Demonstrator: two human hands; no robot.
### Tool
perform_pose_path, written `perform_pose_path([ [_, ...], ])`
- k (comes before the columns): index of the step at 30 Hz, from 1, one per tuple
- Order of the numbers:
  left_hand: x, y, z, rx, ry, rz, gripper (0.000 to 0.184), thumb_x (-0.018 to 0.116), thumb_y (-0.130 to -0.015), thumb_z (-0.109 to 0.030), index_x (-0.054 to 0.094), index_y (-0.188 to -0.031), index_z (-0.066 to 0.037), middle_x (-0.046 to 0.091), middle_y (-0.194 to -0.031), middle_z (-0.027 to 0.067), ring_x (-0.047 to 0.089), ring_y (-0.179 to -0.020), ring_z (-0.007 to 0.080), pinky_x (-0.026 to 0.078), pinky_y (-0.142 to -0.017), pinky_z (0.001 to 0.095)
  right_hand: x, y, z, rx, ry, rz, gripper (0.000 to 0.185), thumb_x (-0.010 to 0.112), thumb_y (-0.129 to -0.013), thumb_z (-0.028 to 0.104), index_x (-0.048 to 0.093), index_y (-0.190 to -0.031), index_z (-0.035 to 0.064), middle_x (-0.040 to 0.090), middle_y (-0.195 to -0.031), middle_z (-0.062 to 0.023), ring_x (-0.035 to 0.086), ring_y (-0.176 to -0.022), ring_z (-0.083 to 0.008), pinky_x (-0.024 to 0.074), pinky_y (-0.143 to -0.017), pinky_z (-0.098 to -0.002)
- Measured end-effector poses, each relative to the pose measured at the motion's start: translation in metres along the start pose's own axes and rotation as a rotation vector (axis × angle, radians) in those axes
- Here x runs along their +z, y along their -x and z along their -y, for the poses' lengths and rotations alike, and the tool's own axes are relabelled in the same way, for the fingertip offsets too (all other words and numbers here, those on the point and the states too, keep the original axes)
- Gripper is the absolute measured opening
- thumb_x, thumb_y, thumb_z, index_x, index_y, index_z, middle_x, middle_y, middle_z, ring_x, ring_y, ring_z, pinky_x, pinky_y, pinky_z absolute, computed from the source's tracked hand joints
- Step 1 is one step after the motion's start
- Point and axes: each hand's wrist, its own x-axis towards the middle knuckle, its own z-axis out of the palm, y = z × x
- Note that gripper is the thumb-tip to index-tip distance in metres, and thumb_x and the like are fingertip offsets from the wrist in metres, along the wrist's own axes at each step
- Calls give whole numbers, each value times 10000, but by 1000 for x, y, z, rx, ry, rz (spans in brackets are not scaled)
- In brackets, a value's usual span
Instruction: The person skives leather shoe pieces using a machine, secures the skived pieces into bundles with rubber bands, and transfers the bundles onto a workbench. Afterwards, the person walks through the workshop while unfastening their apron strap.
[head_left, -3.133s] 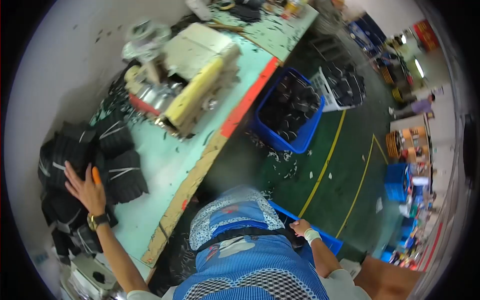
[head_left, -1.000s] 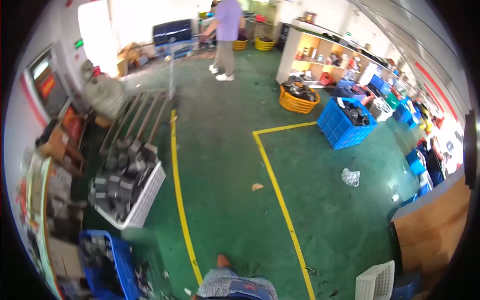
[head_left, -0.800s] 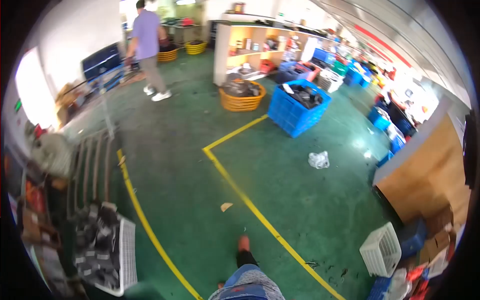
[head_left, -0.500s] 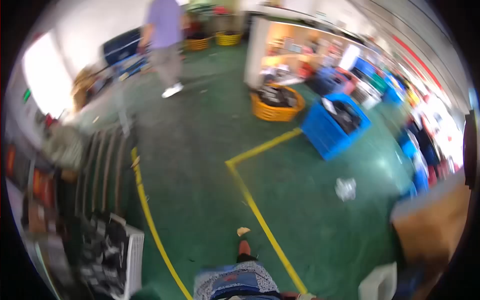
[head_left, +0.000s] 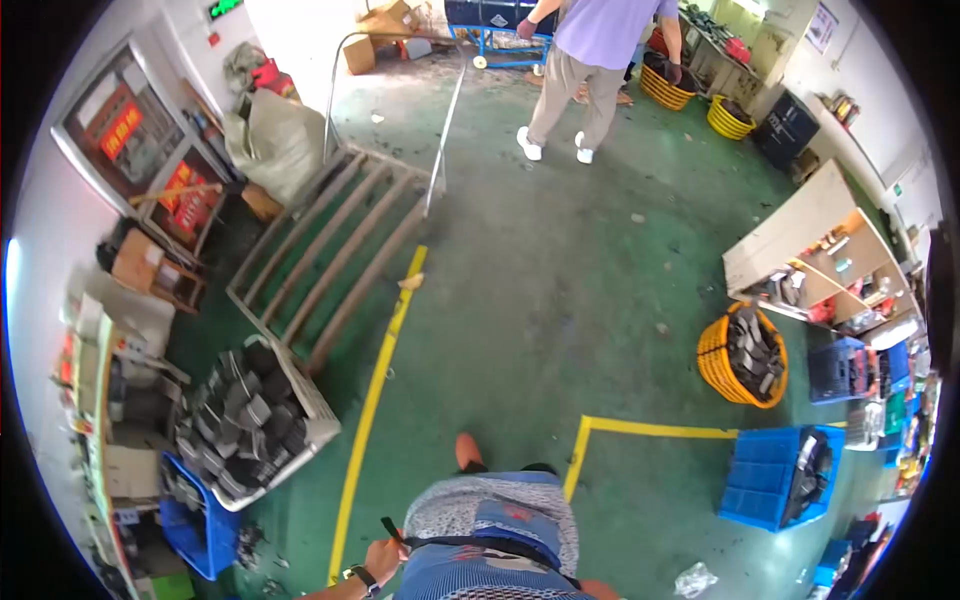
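Observation:
Low in the view, my left hand (head_left: 383, 561) is at the left side of my waist, its fingers closed on the end of a black strap (head_left: 393, 527). A dark watch circles that wrist. The strap joins a black band across my blue patterned apron (head_left: 500, 570). At the right of the apron, only a bit of skin from my right arm shows at the bottom edge; the hand itself is out of sight. One of my feet (head_left: 467, 450) shows on the green floor ahead of the apron.
A white basket (head_left: 318, 430) of dark bundles and a blue tub (head_left: 205, 545) stand left. Beyond them lies a metal rack cart (head_left: 330, 250). A person in a purple shirt (head_left: 605, 35) stands ahead. Right are an orange basket (head_left: 715, 355), a blue crate (head_left: 755, 478) and shelves (head_left: 790, 225).
The view has swung from the worktable to the open floor, then back leftward. My left hand has left the dark bundles and now holds the strap at my waist. The person ahead appears farther right.

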Motion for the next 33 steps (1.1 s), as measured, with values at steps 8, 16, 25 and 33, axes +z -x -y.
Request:
perform_pose_path([
  [8,62,-102,-298,-123,-1,145,483,438,-951,-443,627,-862,-9,636,-759,51,601,-624,160,483,-566,281,-150,-242,28,-100,-369,-55,149,477,-833,31,626,-822,30,648,-848,-118,616,-745,-191,482,-676,-302],
  [16,159,-282,-335,63,522,37,281,579,-878,-315,581,-887,-34,599,-694,55,576,-619,194,469,-582,307,-362,-434,50,-78,-786,165,229,499,-815,7,685,-949,7,676,-852,-96,630,-783,-147,493,-701,-242],
  [25,212,-361,-695,-256,672,52,598,381,-912,-596,598,-781,-55,600,-681,37,563,-630,137,444,-628,267,-560,-695,174,-117,-338,290,242,729,-785,245,681,-840,14,647,-776,-65,614,-729,-137,486,-663,-253],
  [33,143,-390,-998,-396,1119,921,881,209,-853,-741,606,-860,45,633,-688,109,564,-608,193,440,-622,293,-687,-912,280,-448,-242,400,333,745,-729,321,617,-696,15,557,-622,-86,543,-572,-223,462,-579,-294],
])
